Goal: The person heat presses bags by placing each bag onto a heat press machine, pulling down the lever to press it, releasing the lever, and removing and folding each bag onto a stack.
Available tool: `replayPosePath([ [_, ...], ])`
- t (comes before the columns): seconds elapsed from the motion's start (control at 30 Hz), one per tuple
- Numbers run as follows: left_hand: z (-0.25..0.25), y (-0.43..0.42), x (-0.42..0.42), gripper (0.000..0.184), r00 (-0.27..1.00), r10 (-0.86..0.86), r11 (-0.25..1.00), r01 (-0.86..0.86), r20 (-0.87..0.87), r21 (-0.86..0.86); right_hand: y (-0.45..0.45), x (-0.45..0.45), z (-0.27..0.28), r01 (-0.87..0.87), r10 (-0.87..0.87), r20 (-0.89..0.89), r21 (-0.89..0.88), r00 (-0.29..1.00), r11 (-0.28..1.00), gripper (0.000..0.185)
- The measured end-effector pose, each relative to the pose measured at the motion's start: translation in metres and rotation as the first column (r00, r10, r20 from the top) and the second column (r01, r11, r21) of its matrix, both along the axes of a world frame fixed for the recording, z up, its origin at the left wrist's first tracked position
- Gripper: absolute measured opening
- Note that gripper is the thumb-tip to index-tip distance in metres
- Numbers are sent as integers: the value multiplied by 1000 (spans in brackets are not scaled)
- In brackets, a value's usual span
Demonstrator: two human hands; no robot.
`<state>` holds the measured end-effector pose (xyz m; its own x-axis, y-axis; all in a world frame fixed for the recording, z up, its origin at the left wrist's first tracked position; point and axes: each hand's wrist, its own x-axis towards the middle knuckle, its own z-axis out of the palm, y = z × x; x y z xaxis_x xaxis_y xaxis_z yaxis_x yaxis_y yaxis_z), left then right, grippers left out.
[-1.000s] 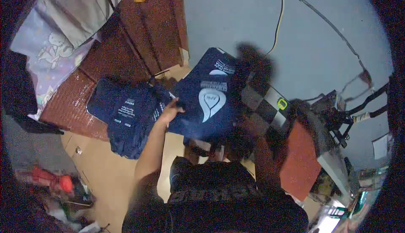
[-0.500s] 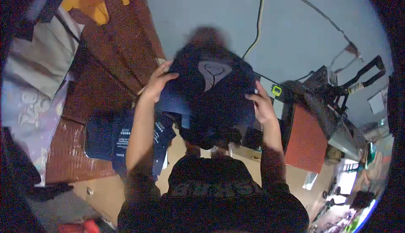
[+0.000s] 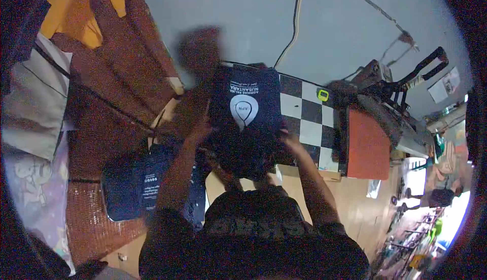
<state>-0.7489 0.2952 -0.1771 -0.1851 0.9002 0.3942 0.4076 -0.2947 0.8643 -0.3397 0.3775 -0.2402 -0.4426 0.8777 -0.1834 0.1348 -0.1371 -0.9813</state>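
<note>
A dark navy cloth (image 3: 246,90) with a white drop-shaped print and lettering lies on the checkered surface (image 3: 310,120) in front of me. My left hand (image 3: 202,128) is at the left side of this cloth, dim and blurred, its fingers hard to make out. At the cloth's lower right side is my right hand (image 3: 289,140), its fingertips lost against the dark fabric. Further left, more navy cloths (image 3: 124,186) with small white print are piled on the brown surface.
A small yellow-green device (image 3: 323,95) rests on the checkered surface. Right of it are a reddish-orange panel (image 3: 366,145) and a black machine with a handle (image 3: 378,75). Yellow (image 3: 76,14), grey (image 3: 38,105) and patterned cloths lie at left. A cable runs down the wall.
The printed cloth has gone from the left pile side, through a raised position between both hands, down onto the checkered surface. The view has turned right, and both hands are lower.
</note>
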Motion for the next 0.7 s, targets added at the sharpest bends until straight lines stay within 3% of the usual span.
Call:
replayPosePath([
  [0.13, -58, 2, -33, 78, 960, -159, 965, 201, 229, -170, -3, 7, -16, 79, -57, 157, -140, 986, 987, 43],
  [0.17, -70, 10, -35, 77, 993, -116, 960, 122, 37, -252, -6, 3, -10, 108, -103, 94, -50, 990, 993, 37],
  [0.23, -71, 23, -32, 74, 935, -55, 931, -78, -350, -356, -7, -2, -2, 178, -173, -42, 127, 984, 976, 27],
  [0.4, -27, 25, -8, 71, 977, 115, 849, -190, -180, -492, 8, -7, -17, 296, -275, -211, 78, 938, 952, 19],
  [0.5, -41, 17, -12, 69, 890, -86, 826, -188, -448, -532, 7, -12, -4, 275, -275, -2, -7, 961, 961, 18],
  [0.53, -54, 17, -14, 69, 889, -83, 826, -192, -450, -531, 10, -11, -14, 272, -272, -4, -7, 962, 962, 18],
  [0.63, -82, 11, -18, 70, 989, 37, 774, -121, -146, -622, 18, -9, -52, 194, -165, -167, 175, 972, 965, 16],
  [0.67, -84, 6, -17, 70, 989, 38, 768, -122, -146, -628, 16, -7, -61, 192, -164, -165, 167, 973, 967, 16],
  [0.7, -75, 5, -11, 70, 984, 48, 757, -148, -171, -637, 17, -6, -67, 216, -210, -52, 161, 976, 963, 16],
])
